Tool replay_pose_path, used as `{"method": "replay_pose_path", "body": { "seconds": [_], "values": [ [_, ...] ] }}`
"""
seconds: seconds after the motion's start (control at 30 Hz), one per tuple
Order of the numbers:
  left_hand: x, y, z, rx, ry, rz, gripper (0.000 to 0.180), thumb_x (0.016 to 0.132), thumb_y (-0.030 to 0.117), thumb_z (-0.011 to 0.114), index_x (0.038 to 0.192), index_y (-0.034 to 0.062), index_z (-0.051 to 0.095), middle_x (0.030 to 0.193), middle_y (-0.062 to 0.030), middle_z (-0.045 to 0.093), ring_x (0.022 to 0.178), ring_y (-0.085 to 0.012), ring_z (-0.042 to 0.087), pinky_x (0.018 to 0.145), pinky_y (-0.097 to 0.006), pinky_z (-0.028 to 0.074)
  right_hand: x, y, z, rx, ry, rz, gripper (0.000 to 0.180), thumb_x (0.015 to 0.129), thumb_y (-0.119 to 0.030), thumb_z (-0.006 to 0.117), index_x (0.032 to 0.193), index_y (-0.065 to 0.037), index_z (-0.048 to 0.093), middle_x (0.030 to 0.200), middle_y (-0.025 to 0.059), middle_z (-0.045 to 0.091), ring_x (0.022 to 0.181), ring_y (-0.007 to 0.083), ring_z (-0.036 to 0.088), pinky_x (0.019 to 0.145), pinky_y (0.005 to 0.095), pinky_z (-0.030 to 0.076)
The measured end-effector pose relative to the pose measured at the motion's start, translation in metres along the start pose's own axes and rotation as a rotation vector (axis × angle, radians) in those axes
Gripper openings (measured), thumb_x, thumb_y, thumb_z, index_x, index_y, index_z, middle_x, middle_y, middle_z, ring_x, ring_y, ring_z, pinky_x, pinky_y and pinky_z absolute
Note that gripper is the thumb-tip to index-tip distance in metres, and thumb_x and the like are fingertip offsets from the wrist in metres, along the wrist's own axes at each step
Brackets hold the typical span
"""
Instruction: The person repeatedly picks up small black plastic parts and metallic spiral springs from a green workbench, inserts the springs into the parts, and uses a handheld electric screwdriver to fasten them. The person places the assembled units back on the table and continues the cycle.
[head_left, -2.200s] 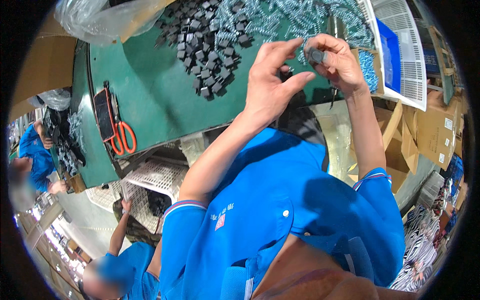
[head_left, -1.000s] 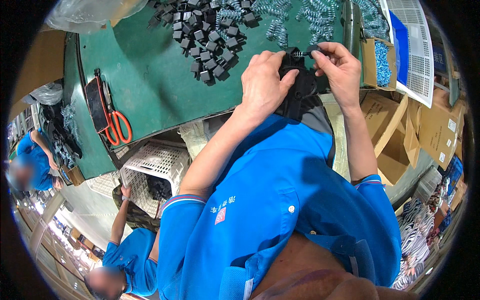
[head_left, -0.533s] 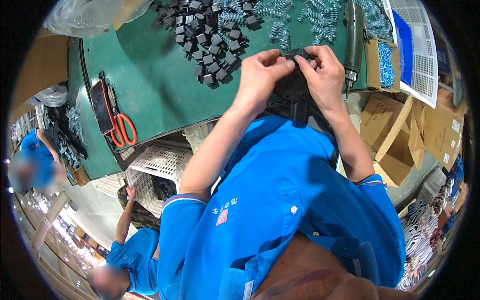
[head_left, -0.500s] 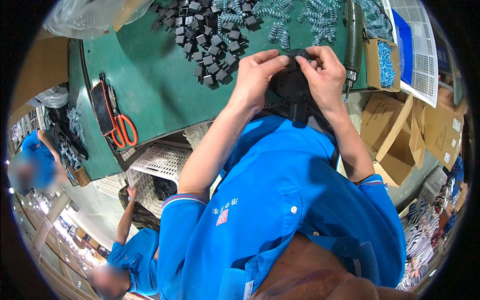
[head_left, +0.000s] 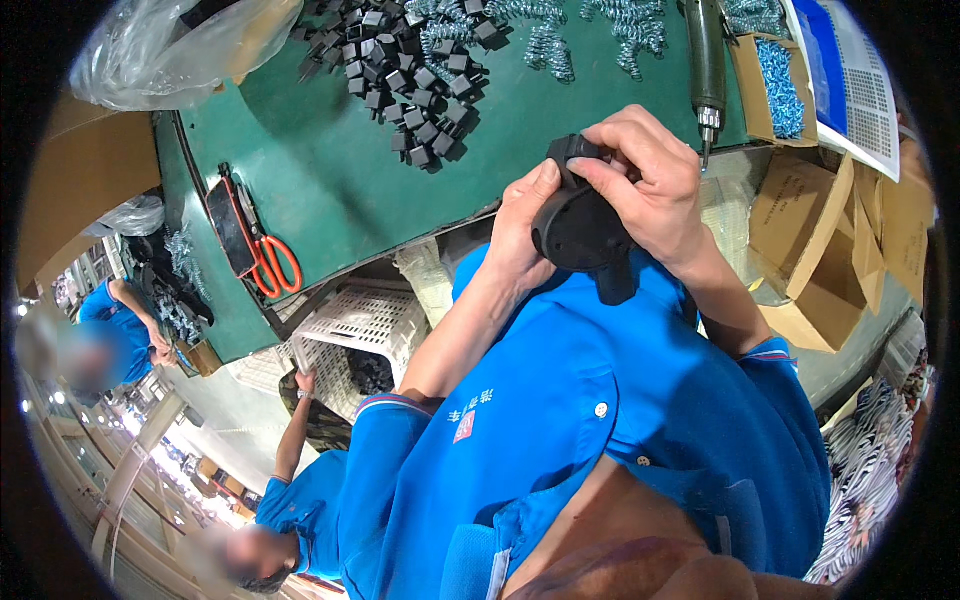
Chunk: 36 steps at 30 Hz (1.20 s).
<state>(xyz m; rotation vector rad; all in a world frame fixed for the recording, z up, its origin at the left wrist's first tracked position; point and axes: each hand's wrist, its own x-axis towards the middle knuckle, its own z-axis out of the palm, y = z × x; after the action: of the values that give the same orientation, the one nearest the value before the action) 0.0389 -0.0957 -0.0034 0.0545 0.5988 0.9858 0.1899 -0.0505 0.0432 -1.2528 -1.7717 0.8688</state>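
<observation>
Both my hands grip a black plastic part (head_left: 583, 230) with a round body and a short stem that points down toward my shirt. My left hand (head_left: 522, 222) wraps its left side, thumb up near the top. At the upper end, my right hand (head_left: 645, 185) pinches a small black block (head_left: 573, 152) against the part with thumb and fingers. The part hangs just off the table's near edge, in front of me. Beyond it on the green table (head_left: 330, 180) lie a heap of black plastic blocks (head_left: 410, 95) and bunches of metal springs (head_left: 548, 50).
A dark green electric screwdriver (head_left: 706, 70) and a box of blue screws (head_left: 780, 90) are at the right. Orange-handled scissors (head_left: 272, 265) lie left beside a black phone-like slab (head_left: 230, 228). Below are a white crate (head_left: 360, 320) and cardboard boxes (head_left: 810, 240). Two co-workers (head_left: 310, 510) are at left.
My hands have brought the black part back off the table edge toward my body and tilted it, so its round face shows more. The view has shifted slightly.
</observation>
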Motion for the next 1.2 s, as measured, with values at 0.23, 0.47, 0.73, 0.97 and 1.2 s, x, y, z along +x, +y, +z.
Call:
{"method": "replay_pose_path", "body": {
  "seconds": [0.23, 0.47, 0.73, 0.97, 1.2],
  "values": [
    [-0.005, -0.005, -0.016, -0.137, -0.067, -0.051, 0.044, 0.101, 0.034, 0.051, 0.122, -0.0049, 0.055, 0.115, -0.0183, 0.064, 0.100, -0.0242, 0.067, 0.089, -0.037, 0.056, -0.004, -0.011, 0.001, -0.129, -0.041, -0.102, 0.017, 0.071, -0.010, 0.077, 0.082, -0.004, 0.064, 0.079, 0.0079, 0.060, 0.070, 0.0281, 0.064, 0.059, 0.0368, 0.050],
    [-0.002, 0.007, -0.014, 0.037, -0.157, -0.018, 0.050, 0.099, 0.036, 0.054, 0.125, -0.0064, 0.054, 0.117, -0.0206, 0.063, 0.103, -0.0259, 0.066, 0.091, -0.037, 0.055, -0.013, -0.022, -0.003, -0.133, -0.031, -0.085, 0.020, 0.071, -0.009, 0.076, 0.086, -0.004, 0.064, 0.085, 0.0091, 0.060, 0.071, 0.0290, 0.064, 0.059, 0.0372, 0.050],
    [-0.002, 0.035, 0.003, 0.533, 0.004, 0.117, 0.034, 0.093, 0.024, 0.067, 0.115, -0.0024, 0.066, 0.103, -0.0075, 0.069, 0.091, -0.0140, 0.064, 0.080, -0.028, 0.053, -0.016, -0.011, -0.010, 0.012, 0.029, 0.012, 0.021, 0.073, -0.004, 0.074, 0.093, -0.001, 0.067, 0.083, 0.0102, 0.062, 0.070, 0.0273, 0.063, 0.060, 0.0353, 0.050],
    [0.041, 0.059, 0.034, 2.023, -0.070, 0.855, 0.038, 0.074, 0.017, 0.080, 0.108, 0.0027, 0.071, 0.086, -0.0087, 0.066, 0.085, -0.0249, 0.064, 0.089, -0.038, 0.046, -0.008, 0.063, 0.004, -0.149, 0.090, -0.070, 0.026, 0.071, -0.005, 0.069, 0.097, -0.005, 0.070, 0.089, 0.0086, 0.064, 0.076, 0.0275, 0.065, 0.065, 0.0363, 0.052],
    [0.056, 0.034, 0.014, 2.090, 0.032, 0.922, 0.045, 0.072, 0.019, 0.079, 0.114, 0.0080, 0.067, 0.100, -0.0069, 0.066, 0.103, -0.0262, 0.060, 0.100, -0.047, 0.036, -0.007, 0.083, 0.015, -0.353, 0.102, -0.033, 0.029, 0.070, -0.001, 0.064, 0.097, -0.008, 0.072, 0.082, 0.0064, 0.060, 0.077, 0.0281, 0.064, 0.065, 0.0384, 0.052]
  ]
}}
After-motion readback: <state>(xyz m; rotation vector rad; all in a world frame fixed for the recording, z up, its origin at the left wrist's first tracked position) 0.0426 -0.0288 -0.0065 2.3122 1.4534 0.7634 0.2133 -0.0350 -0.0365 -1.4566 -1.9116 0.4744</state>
